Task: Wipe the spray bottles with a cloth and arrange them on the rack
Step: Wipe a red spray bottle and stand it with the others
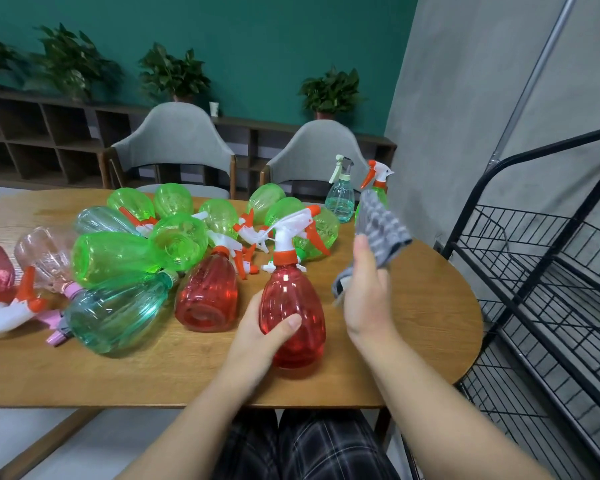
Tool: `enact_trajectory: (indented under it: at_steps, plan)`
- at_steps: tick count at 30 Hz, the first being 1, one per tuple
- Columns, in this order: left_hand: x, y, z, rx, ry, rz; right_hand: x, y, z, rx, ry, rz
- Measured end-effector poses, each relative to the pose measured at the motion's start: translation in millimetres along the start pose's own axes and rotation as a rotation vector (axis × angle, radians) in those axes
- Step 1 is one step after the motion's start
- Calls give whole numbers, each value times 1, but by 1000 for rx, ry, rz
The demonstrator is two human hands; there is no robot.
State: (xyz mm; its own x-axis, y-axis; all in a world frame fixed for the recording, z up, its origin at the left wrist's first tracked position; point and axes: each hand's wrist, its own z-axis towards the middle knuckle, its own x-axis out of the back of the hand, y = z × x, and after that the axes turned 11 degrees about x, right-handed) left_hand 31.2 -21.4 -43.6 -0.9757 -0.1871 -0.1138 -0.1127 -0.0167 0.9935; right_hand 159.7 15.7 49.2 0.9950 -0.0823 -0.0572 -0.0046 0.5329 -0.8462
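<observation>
Nearest us, at six o'clock, our left hand grips the belly of an upright red spray bottle, thumb curled across its front, fingers hidden behind it. The bottle stands on the wooden table, its white and orange trigger head pointing to two o'clock. Just beside it at three o'clock, our right hand is raised off the table and pinches a grey striped cloth; the cloth sticks up above the fingers, apart from the bottle.

At nine o'clock of the held bottle a second red spray bottle lies on its side, and beyond that a teal spray bottle lies tipped over too. Farther back, a heap of green spray bottles lies jumbled from ten to twelve o'clock, with pale pink ones at the far left.

At one o'clock, near the table's far edge, a small pale teal spray bottle stands upright, and a green one stands partly behind the cloth.

The black wire rack stands at three o'clock, beside the table. Two grey chairs sit at the far side.
</observation>
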Motion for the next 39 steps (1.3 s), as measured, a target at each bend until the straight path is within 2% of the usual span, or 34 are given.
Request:
enact_trajectory:
  at_steps: [2,4,6,9,14,17,21,27,30,32,34,39]
  plan:
    - [0,0,0,10,-24,30,-11,-5,12,189,-86,-97]
    - [-1,0,0,14,-36,50,-22,-7,24,380,-237,-245]
    - [-1,1,-1,12,-38,75,-27,-9,31,492,-445,-517]
    - [-3,2,-2,-3,-34,69,-27,-7,44,759,-739,-995]
    - [-4,-3,-5,-46,-50,132,-29,-23,70,969,-927,-1270]
    - [-4,-2,-7,-58,-58,164,-33,-30,78,984,-978,-1309]
    - [-4,-1,-8,-70,-66,173,-35,-31,81,1003,-953,-1327]
    - [-4,-2,-8,-39,-108,190,-27,-25,83,795,-887,-1306]
    - [-5,-1,-9,-39,-117,218,-19,-24,87,632,-847,-1197]
    - [-5,-1,-9,-42,-120,221,-11,-24,92,485,-778,-1020]
    - [-4,-2,-8,-29,-106,202,-4,-22,95,393,-644,-881]
    - [-5,-2,-9,-19,-111,201,-4,-10,87,290,-442,-831]
